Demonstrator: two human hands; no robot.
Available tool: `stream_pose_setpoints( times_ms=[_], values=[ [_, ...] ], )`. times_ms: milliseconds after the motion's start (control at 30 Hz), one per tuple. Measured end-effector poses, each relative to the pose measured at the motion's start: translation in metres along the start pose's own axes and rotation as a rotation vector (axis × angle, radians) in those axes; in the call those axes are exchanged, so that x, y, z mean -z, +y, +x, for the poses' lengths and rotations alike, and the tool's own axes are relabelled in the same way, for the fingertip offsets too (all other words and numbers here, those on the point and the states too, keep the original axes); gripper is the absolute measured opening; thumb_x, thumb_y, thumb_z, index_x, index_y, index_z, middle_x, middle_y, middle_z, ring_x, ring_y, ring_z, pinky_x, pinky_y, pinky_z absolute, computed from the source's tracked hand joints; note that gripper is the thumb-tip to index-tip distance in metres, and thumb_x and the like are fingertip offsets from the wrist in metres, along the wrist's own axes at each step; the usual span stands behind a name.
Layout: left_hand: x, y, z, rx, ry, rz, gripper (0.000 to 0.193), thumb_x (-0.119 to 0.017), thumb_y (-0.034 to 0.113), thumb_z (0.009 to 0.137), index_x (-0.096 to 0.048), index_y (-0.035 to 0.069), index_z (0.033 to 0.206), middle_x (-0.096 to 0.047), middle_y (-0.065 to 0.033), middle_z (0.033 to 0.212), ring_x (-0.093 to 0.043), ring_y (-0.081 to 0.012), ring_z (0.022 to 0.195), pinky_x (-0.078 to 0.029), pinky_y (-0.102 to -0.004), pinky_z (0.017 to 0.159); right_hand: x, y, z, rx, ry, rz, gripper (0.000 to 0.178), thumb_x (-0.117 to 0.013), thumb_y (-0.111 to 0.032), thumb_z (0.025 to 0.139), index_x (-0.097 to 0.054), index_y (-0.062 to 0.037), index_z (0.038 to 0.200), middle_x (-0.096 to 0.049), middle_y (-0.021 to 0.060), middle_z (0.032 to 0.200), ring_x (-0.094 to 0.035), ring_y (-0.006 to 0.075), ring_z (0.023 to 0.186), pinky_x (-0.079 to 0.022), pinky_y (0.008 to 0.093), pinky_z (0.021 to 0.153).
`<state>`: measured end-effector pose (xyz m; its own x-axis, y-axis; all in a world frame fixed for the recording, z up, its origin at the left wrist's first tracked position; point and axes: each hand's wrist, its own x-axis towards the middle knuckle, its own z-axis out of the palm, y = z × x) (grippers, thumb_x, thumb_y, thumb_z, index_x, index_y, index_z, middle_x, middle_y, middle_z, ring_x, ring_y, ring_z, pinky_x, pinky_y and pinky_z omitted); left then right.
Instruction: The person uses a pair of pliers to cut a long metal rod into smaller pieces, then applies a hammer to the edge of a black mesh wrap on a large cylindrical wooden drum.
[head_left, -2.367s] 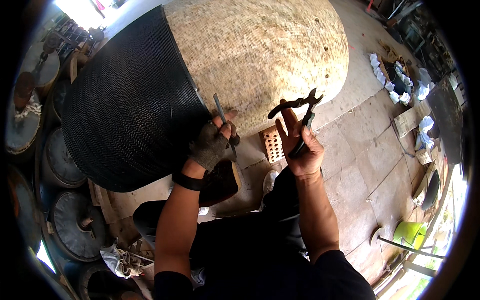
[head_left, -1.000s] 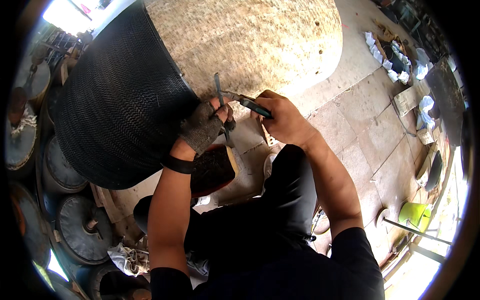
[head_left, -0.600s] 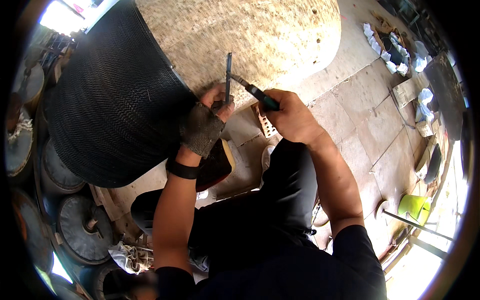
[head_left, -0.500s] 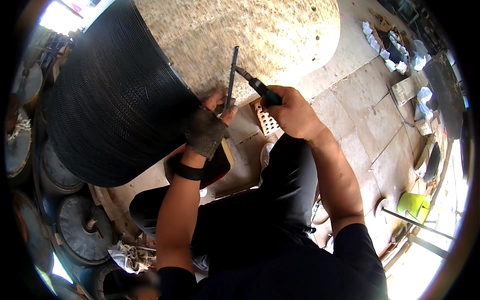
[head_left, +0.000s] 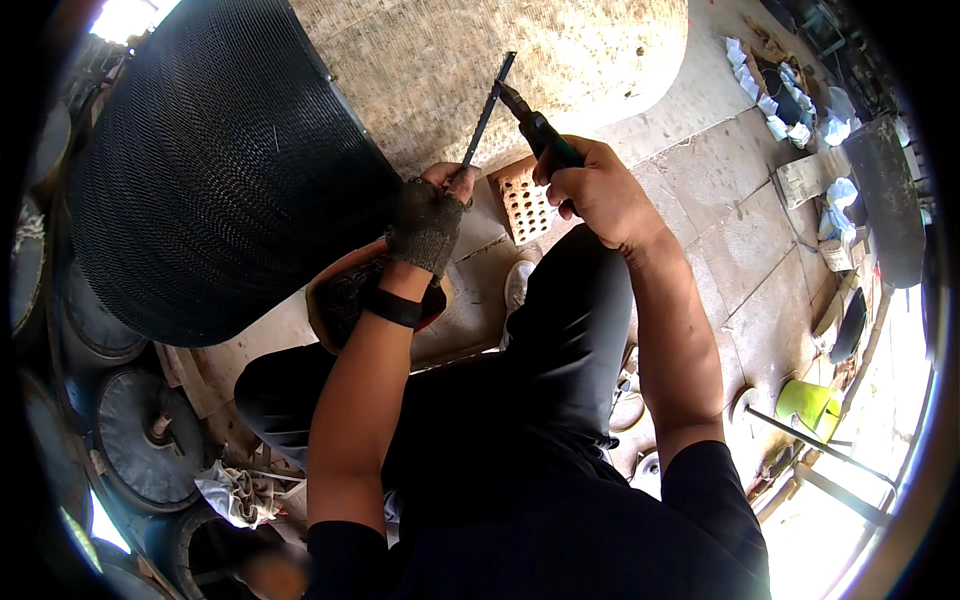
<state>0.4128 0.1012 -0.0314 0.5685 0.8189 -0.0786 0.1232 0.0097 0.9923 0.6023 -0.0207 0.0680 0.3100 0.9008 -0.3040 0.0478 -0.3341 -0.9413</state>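
Note:
My left hand, in a dark fingerless glove, is closed on the lower end of a thin, dark notched strip. The strip slants up and to the right. My right hand grips the green-and-black handles of pliers. Their dark jaws meet the strip near its upper end; whether they are clamped on it is too small to tell. Just left of my gloved hand is a big black, finely ribbed roll. Beyond the strip lies a pale, stained curved surface.
A brick with holes lies on the tiled floor under the pliers. Partly beneath my left wrist stands a container with dark contents. Several dark round drums line the left side. A lime-green bucket is at right.
Both hands, with the strip and pliers, have moved up in the picture, and the strip leans more to the right. The view has shifted, showing more of the brick.

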Motion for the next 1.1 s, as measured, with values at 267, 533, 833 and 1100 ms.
stream_pose_setpoints(
  times_ms=[267,533,833,1100],
  values=[
    [-0.002,0.005,0.001,-0.004,0.009,0.048,0.023,-0.071,0.021,0.099,-0.073,0.003,0.112,-0.067,0.0029,0.091,-0.058,-0.0053,0.083,-0.047,-0.0228,0.077,0.004,0.002,-0.001,-0.035,0.007,0.168,0.012,-0.059,-0.005,0.083,-0.063,0.0006,0.093,-0.061,0.0061,0.079,-0.058,0.0148,0.068,-0.049,0.0292,0.058],
    [-0.012,-0.002,0.002,-0.038,0.053,-0.020,0.022,-0.070,0.019,0.099,-0.072,0.001,0.111,-0.065,0.0030,0.086,-0.057,-0.0064,0.080,-0.047,-0.0243,0.075,0.012,0.008,-0.001,-0.066,0.007,0.333,0.013,-0.061,-0.003,0.080,-0.063,0.0018,0.092,-0.062,0.0086,0.083,-0.059,0.0171,0.069,-0.051,0.0322,0.056],
    [-0.009,-0.008,0.005,-0.051,0.019,0.005,0.022,-0.069,0.022,0.100,-0.071,0.002,0.108,-0.065,0.0022,0.083,-0.056,-0.0067,0.077,-0.046,-0.0249,0.073,0.013,0.013,0.001,-0.080,0.013,0.370,0.013,-0.060,-0.002,0.080,-0.063,0.0027,0.092,-0.061,0.0101,0.081,-0.060,0.0183,0.069,-0.051,0.0327,0.055],
    [-0.007,-0.015,0.004,-0.107,0.021,-0.022,0.017,-0.069,0.015,0.098,-0.070,0.002,0.109,-0.065,0.0014,0.087,-0.056,-0.0068,0.079,-0.047,-0.0251,0.075,0.015,0.017,-0.004,-0.059,0.021,0.442,0.013,-0.060,-0.001,0.080,-0.062,0.0030,0.091,-0.061,0.0105,0.082,-0.060,0.0189,0.068,-0.051,0.0331,0.055]
  ],
)
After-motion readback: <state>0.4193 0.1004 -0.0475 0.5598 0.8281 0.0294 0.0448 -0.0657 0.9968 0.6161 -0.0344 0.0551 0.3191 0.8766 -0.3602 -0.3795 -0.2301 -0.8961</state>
